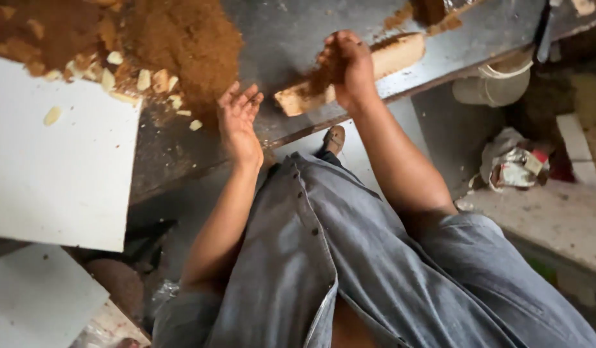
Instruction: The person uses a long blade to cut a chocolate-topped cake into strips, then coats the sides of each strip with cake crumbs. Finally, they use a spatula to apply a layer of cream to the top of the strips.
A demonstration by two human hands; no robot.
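One pale wooden block, dusted brown, gripped by right hand fingers; left hand fingers spread open.

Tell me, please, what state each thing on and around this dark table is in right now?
Right hand: closed on brown powder above the pale block.
Left hand: open, empty, fingers spread.
Pale block: flat, powder-dusted.
Brown powder heap: piled loose.
White board: flat, overhanging the table edge.

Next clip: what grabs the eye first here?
The big heap of brown powder at the table's far left, with pale chips along its edge. At centre, the right hand grips a powder-coated pale block, while the left hand rests open at the table edge.
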